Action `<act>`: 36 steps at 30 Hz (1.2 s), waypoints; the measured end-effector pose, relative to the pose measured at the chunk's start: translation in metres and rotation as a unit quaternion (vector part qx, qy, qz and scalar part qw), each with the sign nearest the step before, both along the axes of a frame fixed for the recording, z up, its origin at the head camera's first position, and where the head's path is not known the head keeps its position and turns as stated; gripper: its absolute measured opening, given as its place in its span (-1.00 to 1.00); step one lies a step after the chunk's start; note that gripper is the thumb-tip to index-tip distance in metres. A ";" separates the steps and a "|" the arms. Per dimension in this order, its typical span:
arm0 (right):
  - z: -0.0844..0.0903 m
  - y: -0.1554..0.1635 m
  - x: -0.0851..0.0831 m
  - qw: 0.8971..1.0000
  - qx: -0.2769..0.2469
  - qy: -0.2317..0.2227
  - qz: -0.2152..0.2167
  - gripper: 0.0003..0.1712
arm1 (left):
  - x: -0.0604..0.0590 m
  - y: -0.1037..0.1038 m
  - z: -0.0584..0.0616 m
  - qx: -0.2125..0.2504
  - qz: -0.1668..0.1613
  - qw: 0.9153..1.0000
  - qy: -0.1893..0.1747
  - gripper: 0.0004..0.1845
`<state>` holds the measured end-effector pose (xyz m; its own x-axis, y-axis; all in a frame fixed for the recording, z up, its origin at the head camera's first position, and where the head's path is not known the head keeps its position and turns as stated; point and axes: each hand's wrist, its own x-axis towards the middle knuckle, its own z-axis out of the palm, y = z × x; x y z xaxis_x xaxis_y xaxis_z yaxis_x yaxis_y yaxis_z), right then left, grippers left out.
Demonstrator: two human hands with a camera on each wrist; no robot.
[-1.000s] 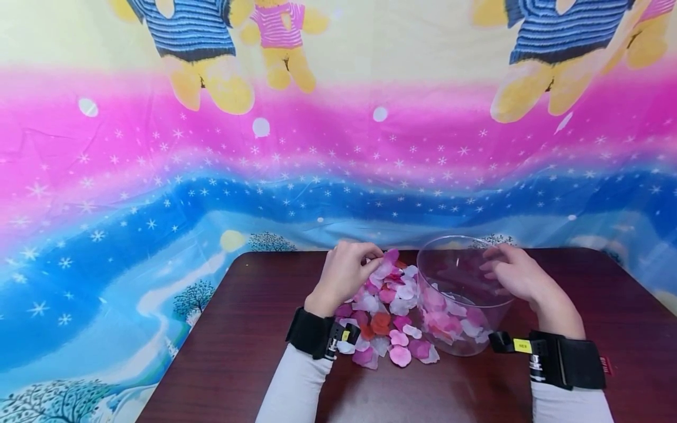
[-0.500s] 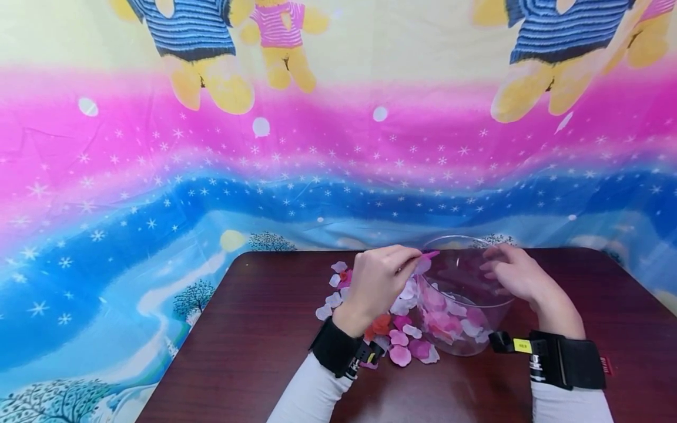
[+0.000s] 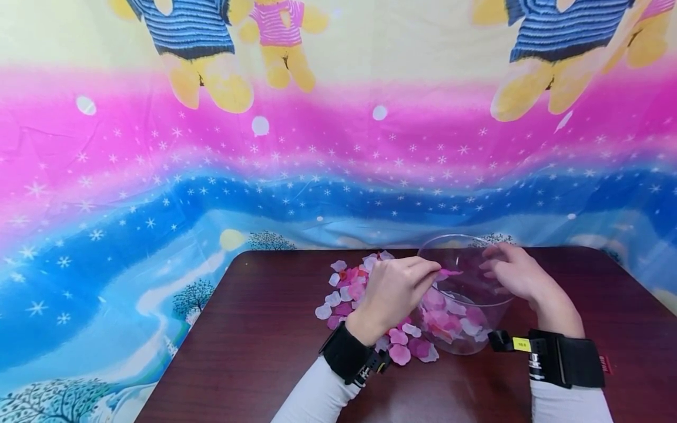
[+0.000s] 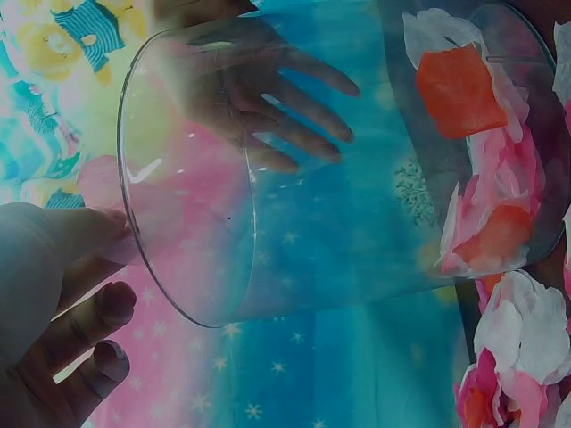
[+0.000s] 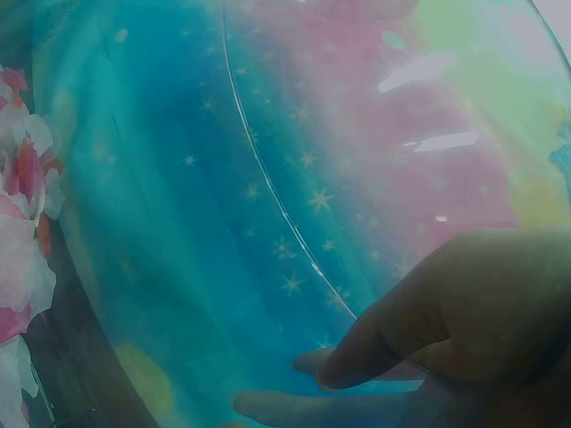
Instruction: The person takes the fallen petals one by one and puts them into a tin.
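A clear plastic bucket (image 3: 489, 317) stands on the table, with pink, white and red artificial petals (image 3: 441, 322) gathered at its bottom. Over the near left part of its rim, my left hand (image 3: 394, 291) pinches a pink petal (image 3: 449, 272) between thumb and forefinger. In the left wrist view this petal (image 4: 161, 218) shows at the mouth, while the other fingers hang loose. My right hand (image 3: 515, 276) holds the bucket's right side near the rim. Its fingers (image 4: 312, 107), spread and fairly straight, show through the wall in the left wrist view.
Left of the bucket lies a loose pile of petals (image 3: 357, 291), partly covered by my left hand and wrist. The dark wooden table (image 3: 238, 341) ends at a printed cloth backdrop (image 3: 338, 147). Black camera straps (image 3: 346, 352) circle both wrists.
My left hand has carried the pink petal from the pile rightward to the bucket's mouth, then slightly lower over the rim. My right hand and the bucket have stayed in place.
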<state>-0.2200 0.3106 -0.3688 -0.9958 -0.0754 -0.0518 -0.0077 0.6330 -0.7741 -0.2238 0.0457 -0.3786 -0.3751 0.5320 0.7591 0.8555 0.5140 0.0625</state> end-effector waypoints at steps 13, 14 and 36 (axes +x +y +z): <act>0.001 -0.001 -0.002 1.000 -0.005 -0.006 0.004 -0.48 | -0.006 -0.010 0.002 0.014 0.001 1.000 -0.019 -0.81; 0.002 -0.002 -0.002 1.000 -0.005 -0.006 0.004 -0.47 | -0.008 -0.012 0.003 0.021 0.002 1.000 -0.020 -0.81; 0.000 0.002 -0.001 1.000 -0.012 0.007 0.006 -0.53 | -0.054 -0.091 -0.008 -0.054 0.138 0.961 -0.235 -0.73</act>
<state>-0.2208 0.3124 -0.3692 -0.9954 -0.0893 -0.0360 -0.0266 0.6143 -0.7886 -0.2781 -0.0456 -0.3861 -0.8004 0.4303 0.4175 0.5769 0.7421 0.3412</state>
